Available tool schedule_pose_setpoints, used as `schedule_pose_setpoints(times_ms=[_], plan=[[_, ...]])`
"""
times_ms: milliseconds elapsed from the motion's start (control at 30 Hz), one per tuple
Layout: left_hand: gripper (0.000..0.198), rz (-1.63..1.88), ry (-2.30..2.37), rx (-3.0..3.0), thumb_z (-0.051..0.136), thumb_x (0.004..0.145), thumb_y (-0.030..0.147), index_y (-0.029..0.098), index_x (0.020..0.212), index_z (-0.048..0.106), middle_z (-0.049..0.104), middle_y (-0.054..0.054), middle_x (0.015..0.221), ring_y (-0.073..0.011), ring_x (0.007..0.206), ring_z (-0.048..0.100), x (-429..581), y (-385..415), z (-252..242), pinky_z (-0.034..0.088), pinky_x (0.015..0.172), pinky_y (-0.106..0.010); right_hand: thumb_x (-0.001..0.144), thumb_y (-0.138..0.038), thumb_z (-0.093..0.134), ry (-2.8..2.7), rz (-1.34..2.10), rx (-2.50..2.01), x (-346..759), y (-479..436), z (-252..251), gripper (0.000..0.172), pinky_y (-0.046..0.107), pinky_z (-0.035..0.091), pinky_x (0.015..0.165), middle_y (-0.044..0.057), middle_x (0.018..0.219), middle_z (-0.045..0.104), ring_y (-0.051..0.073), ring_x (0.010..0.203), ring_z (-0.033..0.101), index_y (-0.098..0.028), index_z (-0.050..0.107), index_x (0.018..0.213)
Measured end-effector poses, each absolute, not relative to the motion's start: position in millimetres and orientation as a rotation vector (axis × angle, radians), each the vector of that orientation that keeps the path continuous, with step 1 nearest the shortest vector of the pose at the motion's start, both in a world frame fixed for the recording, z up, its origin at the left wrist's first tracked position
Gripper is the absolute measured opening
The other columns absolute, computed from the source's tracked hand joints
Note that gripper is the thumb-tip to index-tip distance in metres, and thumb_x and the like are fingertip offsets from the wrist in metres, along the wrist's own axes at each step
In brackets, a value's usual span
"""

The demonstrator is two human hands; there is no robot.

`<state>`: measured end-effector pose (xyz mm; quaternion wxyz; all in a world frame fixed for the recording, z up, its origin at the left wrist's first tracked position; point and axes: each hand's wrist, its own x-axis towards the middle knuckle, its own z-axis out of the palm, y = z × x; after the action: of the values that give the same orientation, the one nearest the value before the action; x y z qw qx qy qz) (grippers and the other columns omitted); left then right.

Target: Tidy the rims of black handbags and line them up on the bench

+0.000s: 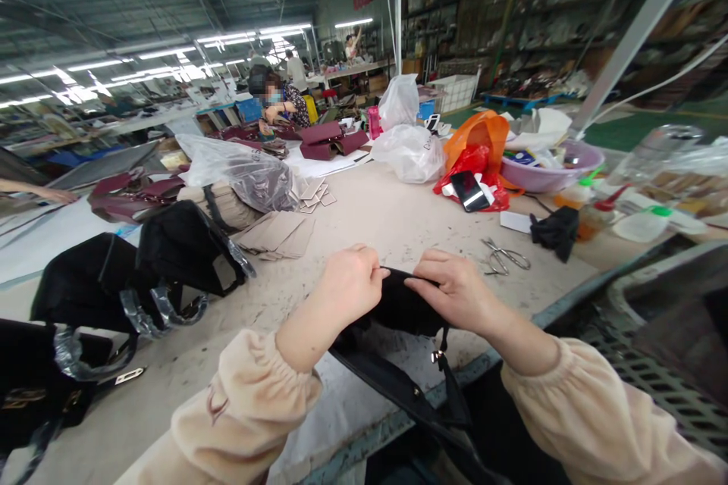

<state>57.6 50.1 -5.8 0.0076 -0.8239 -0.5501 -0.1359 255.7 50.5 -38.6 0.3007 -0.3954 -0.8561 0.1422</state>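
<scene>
A black bag [406, 307] hangs open over the table's front edge, its pale inside partly showing and a small metal clasp at its right side. My left hand [356, 280] is closed on the bag's far rim, thumb and fingers pinched together. On the same rim, a little to the right, my right hand [455, 286] grips with its thumb along the edge. The lower part of the bag drops below the table edge.
Black bags [179, 246] with plastic-wrapped handles stand at left, near stacked beige panels [278, 233]. Scissors [506, 256], a phone [469, 191], a purple basin [554, 176] and bottles [597, 218] lie at right. A person [284, 102] sits across the table behind maroon pieces [331, 141].
</scene>
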Motion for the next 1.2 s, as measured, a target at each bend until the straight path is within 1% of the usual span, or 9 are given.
schedule_pose_setpoints(times_ms=[133, 300, 400, 567, 667, 800, 900, 1067, 1200], plan=[[0.017, -0.415, -1.728, -2.571, 0.058, 0.083, 0.028, 0.017, 0.070, 0.061, 0.063, -0.003, 0.074, -0.0167, 0.069, 0.060, 57, 47, -5, 0.042, 0.063, -0.027, 0.092, -0.032, 0.049, -2.387, 0.230, -1.117, 255, 46, -33, 0.029, 0.025, 0.035, 0.062, 0.001, 0.071, 0.051, 0.012, 0.069, 0.050, -0.017, 0.060, 0.070], [0.017, -0.424, -1.740, -2.584, 0.056, 0.083, 0.027, 0.017, 0.069, 0.062, 0.064, -0.004, 0.073, -0.0172, 0.068, 0.060, 57, 45, -3, 0.042, 0.062, -0.028, 0.092, -0.041, 0.048, -2.519, 0.073, -1.239, 249, 44, -23, 0.031, 0.027, 0.034, 0.064, 0.002, 0.078, 0.058, 0.014, 0.075, 0.054, -0.018, 0.063, 0.078], [0.017, -0.440, -1.744, -2.588, 0.057, 0.082, 0.026, 0.017, 0.068, 0.061, 0.063, -0.004, 0.072, -0.0170, 0.067, 0.060, 57, 44, -2, 0.042, 0.062, -0.028, 0.093, -0.038, 0.045, -2.586, 0.045, -1.234, 243, 46, -19, 0.032, 0.027, 0.033, 0.062, 0.001, 0.077, 0.058, 0.013, 0.072, 0.053, -0.018, 0.062, 0.075], [0.017, -0.440, -1.740, -2.598, 0.057, 0.082, 0.026, 0.017, 0.068, 0.061, 0.064, -0.003, 0.072, -0.0171, 0.067, 0.060, 58, 43, -1, 0.042, 0.062, -0.028, 0.093, -0.032, 0.047, -2.584, 0.082, -1.150, 239, 49, -19, 0.031, 0.026, 0.033, 0.061, 0.001, 0.073, 0.057, 0.012, 0.067, 0.051, -0.017, 0.061, 0.069], [0.017, -0.435, -1.755, -2.605, 0.058, 0.082, 0.026, 0.017, 0.068, 0.061, 0.064, -0.004, 0.073, -0.0174, 0.068, 0.060, 58, 41, 0, 0.043, 0.063, -0.028, 0.093, -0.034, 0.047, -2.549, 0.099, -1.130, 243, 49, -24, 0.033, 0.026, 0.034, 0.061, 0.002, 0.071, 0.056, 0.012, 0.067, 0.051, -0.017, 0.062, 0.068], [0.017, -0.442, -1.756, -2.612, 0.058, 0.082, 0.028, 0.017, 0.070, 0.062, 0.065, -0.004, 0.074, -0.0176, 0.069, 0.061, 57, 40, 0, 0.043, 0.064, -0.028, 0.091, -0.039, 0.049, -2.487, 0.225, -1.116, 258, 46, -30, 0.029, 0.026, 0.037, 0.064, 0.003, 0.076, 0.058, 0.014, 0.072, 0.055, -0.018, 0.067, 0.080], [0.017, -0.425, -1.759, -2.604, 0.057, 0.082, 0.028, 0.017, 0.070, 0.062, 0.065, -0.004, 0.074, -0.0182, 0.070, 0.061, 58, 40, 1, 0.043, 0.064, -0.028, 0.090, -0.038, 0.051, -2.404, 0.331, -1.150, 270, 42, -31, 0.026, 0.026, 0.039, 0.065, 0.003, 0.077, 0.059, 0.014, 0.070, 0.055, -0.019, 0.068, 0.085], [0.018, -0.408, -1.759, -2.604, 0.056, 0.083, 0.027, 0.016, 0.070, 0.063, 0.065, -0.005, 0.073, -0.0190, 0.069, 0.061, 59, 40, 3, 0.044, 0.063, -0.029, 0.092, -0.029, 0.047, -2.387, 0.308, -1.072, 268, 36, -31, 0.027, 0.026, 0.037, 0.062, 0.003, 0.071, 0.057, 0.013, 0.068, 0.054, -0.018, 0.066, 0.076], [0.018, -0.423, -1.748, -2.627, 0.057, 0.083, 0.028, 0.016, 0.070, 0.063, 0.064, -0.005, 0.073, -0.0193, 0.070, 0.061, 57, 39, 2, 0.044, 0.064, -0.029, 0.093, -0.027, 0.044, -2.419, 0.258, -1.031, 263, 32, -29, 0.031, 0.026, 0.037, 0.063, 0.003, 0.067, 0.054, 0.013, 0.067, 0.052, -0.017, 0.064, 0.071]])
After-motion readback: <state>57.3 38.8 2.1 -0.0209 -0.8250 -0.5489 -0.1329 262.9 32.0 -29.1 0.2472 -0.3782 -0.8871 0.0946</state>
